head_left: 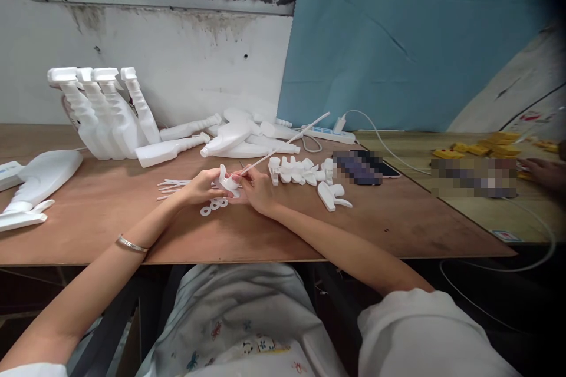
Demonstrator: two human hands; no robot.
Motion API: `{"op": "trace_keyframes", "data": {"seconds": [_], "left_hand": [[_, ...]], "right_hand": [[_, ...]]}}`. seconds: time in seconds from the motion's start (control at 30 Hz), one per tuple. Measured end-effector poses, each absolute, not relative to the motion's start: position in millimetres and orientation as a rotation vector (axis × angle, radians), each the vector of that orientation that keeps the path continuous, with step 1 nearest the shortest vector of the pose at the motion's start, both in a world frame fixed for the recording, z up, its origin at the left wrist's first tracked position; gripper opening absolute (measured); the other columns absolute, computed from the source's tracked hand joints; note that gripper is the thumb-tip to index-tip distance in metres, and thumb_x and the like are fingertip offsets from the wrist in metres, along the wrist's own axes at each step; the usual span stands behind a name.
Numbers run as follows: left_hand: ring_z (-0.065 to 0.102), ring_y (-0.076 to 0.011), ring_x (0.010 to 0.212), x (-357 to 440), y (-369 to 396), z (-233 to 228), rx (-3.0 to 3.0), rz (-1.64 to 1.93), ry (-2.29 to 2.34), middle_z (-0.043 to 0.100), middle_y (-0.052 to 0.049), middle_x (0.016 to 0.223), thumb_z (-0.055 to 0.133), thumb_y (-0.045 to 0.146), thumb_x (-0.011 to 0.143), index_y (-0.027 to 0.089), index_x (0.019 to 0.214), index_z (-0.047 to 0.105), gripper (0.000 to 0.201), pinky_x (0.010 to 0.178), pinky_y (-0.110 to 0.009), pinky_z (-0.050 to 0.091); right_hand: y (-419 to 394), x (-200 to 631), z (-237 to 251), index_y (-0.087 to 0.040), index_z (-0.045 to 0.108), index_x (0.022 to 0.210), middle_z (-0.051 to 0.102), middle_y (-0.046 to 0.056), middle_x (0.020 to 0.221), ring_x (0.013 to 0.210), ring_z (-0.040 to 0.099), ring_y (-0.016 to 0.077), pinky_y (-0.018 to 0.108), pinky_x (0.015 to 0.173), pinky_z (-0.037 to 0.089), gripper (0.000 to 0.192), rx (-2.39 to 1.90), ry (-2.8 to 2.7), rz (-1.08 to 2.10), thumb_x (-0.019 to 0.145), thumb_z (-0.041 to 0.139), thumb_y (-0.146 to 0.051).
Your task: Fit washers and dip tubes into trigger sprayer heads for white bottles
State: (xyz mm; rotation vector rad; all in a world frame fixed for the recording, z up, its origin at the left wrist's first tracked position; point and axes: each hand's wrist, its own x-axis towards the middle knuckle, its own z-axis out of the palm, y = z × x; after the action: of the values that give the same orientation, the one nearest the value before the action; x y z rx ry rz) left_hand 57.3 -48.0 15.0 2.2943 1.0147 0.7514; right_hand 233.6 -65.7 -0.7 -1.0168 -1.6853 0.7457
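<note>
My left hand (201, 184) holds a white trigger sprayer head (227, 181) just above the wooden table (309, 235). My right hand (256, 188) pinches the lower end of a thin white dip tube (283, 144) that slants up to the right, its end at the sprayer head. Small white ring washers (214, 206) lie on the table under my hands. A few loose tubes (170, 184) lie just left of my left hand. A row of more sprayer heads (300, 171) sits right of my right hand.
White spray bottles (106, 112) stand and lie along the back by the wall, with more bottles (30, 185) at the left edge. A phone (365, 166) and a power strip (329, 134) lie to the right. Another person's hand (546, 172) is by yellow parts (481, 146).
</note>
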Motion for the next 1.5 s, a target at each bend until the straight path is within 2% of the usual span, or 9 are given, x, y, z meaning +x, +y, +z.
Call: {"op": "trace_keyframes", "data": {"seconds": [0.3,0.4,0.53,0.6,0.8,0.97,1.07,1.23,1.5], "left_hand": [[0.052,-0.0146,0.062,53.8,-41.6,10.3,2.436,0.735,1.074,0.058,0.000,0.071,0.066,0.052,0.063,0.014,0.082,0.055,0.044,0.059,-0.024,0.039],[0.052,-0.0153,0.062,52.3,-39.9,8.7,2.489,0.756,1.098,0.059,-0.002,0.075,0.063,0.054,0.066,0.014,0.092,0.052,0.049,0.060,-0.026,0.039],[0.055,-0.0236,0.089,51.8,-40.7,8.3,2.611,0.886,1.121,0.057,-0.011,0.103,0.070,0.055,0.058,0.014,0.120,0.038,0.081,0.077,-0.033,0.038],[0.051,-0.0266,0.100,52.1,-41.8,8.4,2.757,0.958,1.108,0.052,-0.014,0.113,0.071,0.056,0.055,0.015,0.125,0.035,0.089,0.083,-0.036,0.034],[0.049,-0.0266,0.100,52.5,-43.1,8.6,2.993,1.034,1.117,0.053,-0.012,0.111,0.067,0.054,0.062,0.018,0.108,0.054,0.060,0.082,-0.036,0.032],[0.051,-0.0255,0.098,51.6,-42.5,8.9,2.979,1.078,1.048,0.058,-0.011,0.106,0.067,0.053,0.065,0.018,0.101,0.059,0.051,0.083,-0.036,0.031],[0.055,-0.0237,0.096,51.5,-42.8,8.7,2.868,1.038,1.006,0.063,-0.008,0.101,0.065,0.049,0.068,0.019,0.100,0.057,0.045,0.086,-0.036,0.030],[0.058,-0.0215,0.096,54.4,-46.9,10.5,2.625,1.048,0.981,0.066,-0.007,0.101,0.056,0.039,0.080,0.018,0.119,0.039,0.048,0.089,-0.036,0.032],[0.058,-0.0184,0.077,58.5,-47.6,10.4,2.108,1.174,0.974,0.063,-0.005,0.081,0.048,0.039,0.084,0.015,0.108,0.046,0.034,0.076,-0.032,0.042]], "right_hand": [[-61.0,230.8,-6.2,-0.019,0.055,0.071,0.067,0.001,0.075,0.069,0.061,0.0158,0.027,0.066,0.043,0.012,-0.989,-1.593,0.720,0.078,0.056,-0.029],[-53.8,230.7,-11.2,-0.019,0.055,0.068,0.067,0.001,0.071,0.068,0.062,0.0159,0.027,0.064,0.046,0.016,-0.971,-1.530,0.766,0.076,0.059,-0.033],[-43.6,230.3,-18.2,-0.019,0.053,0.066,0.066,0.001,0.069,0.065,0.062,0.0154,0.027,0.061,0.049,0.025,-0.938,-1.432,0.842,0.074,0.059,-0.042],[-41.1,229.7,-20.1,-0.018,0.053,0.066,0.066,0.002,0.068,0.064,0.062,0.0154,0.027,0.060,0.050,0.027,-0.923,-1.395,0.866,0.073,0.059,-0.043],[-43.2,228.8,-19.4,-0.017,0.057,0.065,0.065,0.002,0.067,0.065,0.061,0.0157,0.028,0.062,0.049,0.025,-0.895,-1.348,0.884,0.069,0.064,-0.040],[-42.9,229.1,-19.2,-0.017,0.057,0.063,0.063,0.001,0.064,0.063,0.059,0.0149,0.028,0.061,0.047,0.023,-0.885,-1.322,0.867,0.070,0.063,-0.038],[-41.7,229.6,-18.9,-0.017,0.055,0.061,0.065,0.002,0.070,0.067,0.060,0.0149,0.028,0.064,0.046,0.022,-0.871,-1.302,0.854,0.071,0.062,-0.036],[-40.4,231.3,-17.9,-0.017,0.056,0.061,0.066,0.003,0.083,0.071,0.058,0.0146,0.027,0.065,0.046,0.023,-0.865,-1.267,0.828,0.072,0.060,-0.037],[-46.4,228.4,-16.6,-0.018,0.053,0.062,0.063,0.002,0.080,0.075,0.057,0.0152,0.028,0.068,0.045,0.022,-0.837,-1.260,0.775,0.072,0.060,-0.036]]}}
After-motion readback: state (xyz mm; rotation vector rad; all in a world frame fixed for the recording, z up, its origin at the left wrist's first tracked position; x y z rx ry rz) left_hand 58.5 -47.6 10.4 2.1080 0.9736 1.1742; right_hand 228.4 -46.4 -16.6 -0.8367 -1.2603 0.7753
